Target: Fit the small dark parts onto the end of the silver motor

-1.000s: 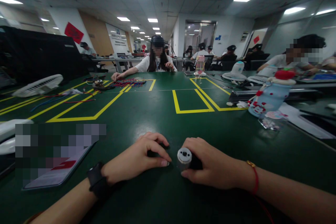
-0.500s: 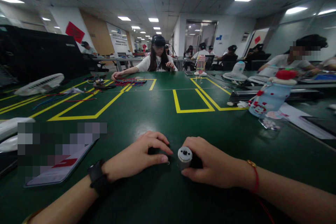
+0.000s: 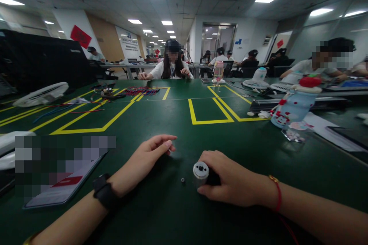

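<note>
My right hand (image 3: pixel 227 178) is wrapped round a silver cylindrical motor (image 3: pixel 200 172) standing upright on the green table. The motor's round top face shows a dark centre and small holes; its far side is hidden by my fingers. Just left of the motor, a tiny metal ring-shaped part (image 3: pixel 183 180) lies on the table. My left hand (image 3: pixel 152 155) hovers beyond and left of that part, apart from it. Its index finger points out, the thumb is near the other curled fingers, and I see nothing held.
A phone-like slab (image 3: pixel 66 183) lies left of my left arm. Bundled red and blue wires (image 3: pixel 140 91) lie farther back, near a person seated opposite (image 3: pixel 169 65). A light-blue bottle (image 3: pixel 294 103) stands at right, a white fan (image 3: pixel 43 93) at left. Yellow tape (image 3: pixel 212 121) marks the table.
My left hand has moved away and up-left from the tiny metal part, which now lies in plain sight. My right hand stays on the motor. The person opposite has drawn an arm back from the wires.
</note>
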Action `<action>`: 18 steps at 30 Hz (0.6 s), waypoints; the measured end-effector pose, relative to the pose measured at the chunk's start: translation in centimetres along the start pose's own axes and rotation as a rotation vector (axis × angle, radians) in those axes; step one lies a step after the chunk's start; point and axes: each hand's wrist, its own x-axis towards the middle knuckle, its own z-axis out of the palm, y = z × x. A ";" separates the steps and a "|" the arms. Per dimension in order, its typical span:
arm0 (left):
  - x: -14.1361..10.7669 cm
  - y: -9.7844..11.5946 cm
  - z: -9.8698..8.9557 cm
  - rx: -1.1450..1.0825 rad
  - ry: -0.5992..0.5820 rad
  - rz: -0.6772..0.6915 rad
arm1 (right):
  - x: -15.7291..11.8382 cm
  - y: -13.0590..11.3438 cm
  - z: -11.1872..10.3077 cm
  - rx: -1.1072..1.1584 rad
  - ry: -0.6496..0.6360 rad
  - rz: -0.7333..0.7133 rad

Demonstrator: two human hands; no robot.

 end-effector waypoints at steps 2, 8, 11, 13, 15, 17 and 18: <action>-0.1 0.1 0.1 0.025 -0.002 -0.044 | -0.1 0.0 0.0 0.004 0.000 -0.006; -0.1 -0.2 0.0 0.055 -0.022 0.039 | -0.1 0.0 0.1 -0.006 0.004 -0.001; 0.0 -0.3 0.1 0.019 -0.062 -0.025 | -0.1 0.1 0.2 -0.003 0.003 -0.005; 0.0 -0.3 0.1 -0.021 -0.108 -0.034 | -0.1 0.2 0.2 -0.003 0.007 -0.007; 0.0 -0.2 0.1 0.000 -0.143 -0.010 | -0.1 0.2 0.2 -0.004 0.008 -0.007; 0.1 -0.1 0.1 0.073 -0.145 0.000 | -0.1 0.2 0.2 -0.006 0.009 -0.006; 0.1 -0.1 0.0 0.105 -0.137 -0.004 | -0.1 0.2 0.2 -0.006 0.008 -0.007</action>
